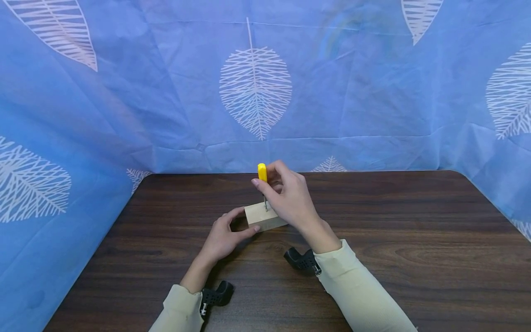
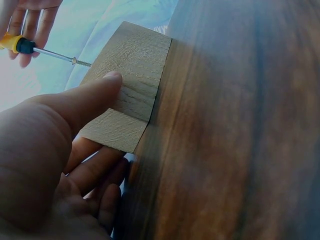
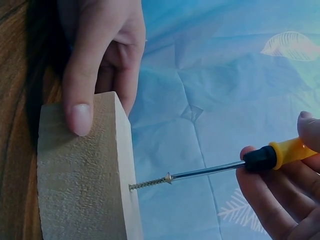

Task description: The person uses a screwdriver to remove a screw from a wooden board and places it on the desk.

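Gripped by the left hand (image 1: 224, 236), a wooden block (image 1: 267, 222) lies below the head view's center; above, a yellow-handled screwdriver (image 1: 262, 172), pinched in the right hand (image 1: 293, 197), aligns with the nearer, near-upright screw (image 3: 149, 184) directly beneath.

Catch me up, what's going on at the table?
A person's left hand grips one end of a wooden block on the brown table. Their right hand holds a yellow-and-black screwdriver, its tip at the head of a screw. The screw stands in the block's top face with most of its thread exposed.
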Demonstrator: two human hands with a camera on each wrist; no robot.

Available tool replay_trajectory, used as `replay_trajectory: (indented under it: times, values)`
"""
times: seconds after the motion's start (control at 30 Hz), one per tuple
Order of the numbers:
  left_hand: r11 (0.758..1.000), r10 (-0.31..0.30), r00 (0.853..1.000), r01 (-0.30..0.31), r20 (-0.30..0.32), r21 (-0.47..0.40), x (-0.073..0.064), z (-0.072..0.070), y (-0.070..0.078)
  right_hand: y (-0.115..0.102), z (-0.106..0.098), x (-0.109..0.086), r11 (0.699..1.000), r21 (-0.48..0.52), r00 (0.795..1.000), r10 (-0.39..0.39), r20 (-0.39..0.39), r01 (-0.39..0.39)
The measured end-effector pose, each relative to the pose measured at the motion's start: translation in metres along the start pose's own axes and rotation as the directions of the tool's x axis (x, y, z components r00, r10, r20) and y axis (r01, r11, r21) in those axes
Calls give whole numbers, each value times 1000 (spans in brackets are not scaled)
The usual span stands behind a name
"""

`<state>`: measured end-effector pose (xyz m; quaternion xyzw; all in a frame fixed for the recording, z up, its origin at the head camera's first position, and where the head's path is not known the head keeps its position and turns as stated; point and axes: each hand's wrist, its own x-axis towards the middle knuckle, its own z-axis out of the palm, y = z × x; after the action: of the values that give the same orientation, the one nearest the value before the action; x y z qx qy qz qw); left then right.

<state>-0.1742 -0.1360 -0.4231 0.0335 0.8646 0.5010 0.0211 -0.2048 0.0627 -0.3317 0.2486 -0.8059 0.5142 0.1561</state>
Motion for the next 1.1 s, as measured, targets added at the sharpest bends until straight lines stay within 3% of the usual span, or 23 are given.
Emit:
replay_trajectory:
  times: [0.2,0.43,0.77,1.1]
  values:
    - [1000,-6,1000,6,-3,5,0,0,0,-1,0,0,1000,20,1000,12,29,-13]
    - [1000,-11,1000,11,-3,7,-1,1,0,0,1,-1,999,38,1000,14,4,-14]
    - [1000,-12,1000,12,-1,10,0,1,1,0,1,-2,998,53,999,-36,12,35]
    - [1000,-21,1000,21,0,8,0,1,2,0,1,-2,999,32,1000,9,-2,-9]
